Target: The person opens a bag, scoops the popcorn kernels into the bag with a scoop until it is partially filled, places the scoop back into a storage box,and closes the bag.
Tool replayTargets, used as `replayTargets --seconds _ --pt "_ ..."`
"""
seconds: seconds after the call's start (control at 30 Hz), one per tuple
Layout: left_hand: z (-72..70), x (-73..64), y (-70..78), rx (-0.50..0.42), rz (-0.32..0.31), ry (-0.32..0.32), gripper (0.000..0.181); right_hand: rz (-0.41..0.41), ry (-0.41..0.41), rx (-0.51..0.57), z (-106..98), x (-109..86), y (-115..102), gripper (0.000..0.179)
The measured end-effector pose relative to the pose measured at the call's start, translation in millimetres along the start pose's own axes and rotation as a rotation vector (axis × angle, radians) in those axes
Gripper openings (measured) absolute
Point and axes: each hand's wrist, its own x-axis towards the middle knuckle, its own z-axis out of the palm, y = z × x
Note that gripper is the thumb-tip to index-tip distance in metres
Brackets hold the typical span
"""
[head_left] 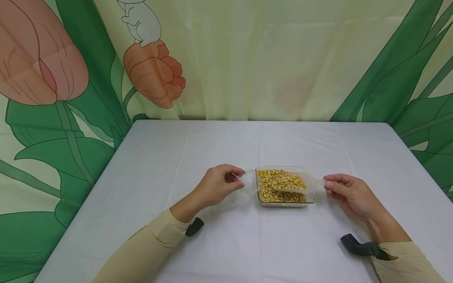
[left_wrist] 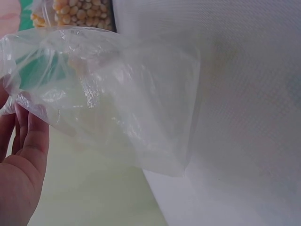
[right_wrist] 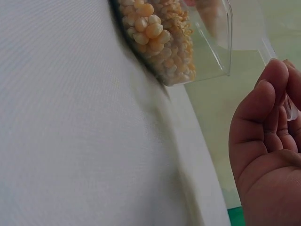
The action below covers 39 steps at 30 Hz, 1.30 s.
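Observation:
My left hand (head_left: pixel 221 184) pinches the mouth of a clear plastic bag (left_wrist: pixel 127 99), which hangs limp below the fingers beside the container. In my right hand (head_left: pixel 350 196), thumb and fingers pinch the handle of a translucent white scoop (head_left: pixel 310 181). A heap of yellow corn kernels (head_left: pixel 288 181) lies in the scoop, which is above a rectangular glass container (head_left: pixel 310 199) and near the bag's mouth. More corn kernels (right_wrist: pixel 153 30) fill the lower part of that container. Whether the scoop's tip is inside the bag, I cannot tell.
A white cloth covers the table (head_left: pixel 219 247), whose far edge meets a printed curtain (head_left: pixel 247 59) with flowers and leaves. Black wrist mounts (head_left: pixel 361 247) stick out from both sleeves, low over the tabletop.

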Motion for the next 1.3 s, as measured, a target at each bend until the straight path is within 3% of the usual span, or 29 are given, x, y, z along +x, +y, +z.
replayTargets --seconds 0.27,0.73,1.13,1.3 --pt "1.4 1.1 2.1 0.0 0.007 0.005 0.027 -0.023 -0.004 0.034 -3 -1.5 -4 0.028" --pt "4.4 3.9 6.2 -0.011 0.048 0.004 0.026 -0.09 -0.085 0.099 1 -1.3 -12 0.028" --pt "10.3 7.3 10.7 0.016 0.071 0.005 0.025 -0.061 -0.059 -0.005 24 10.0 -21 0.025" --pt "11.3 7.9 11.6 0.02 0.061 0.002 0.026 -0.076 -0.083 -0.021 33 14.5 -22 0.025"
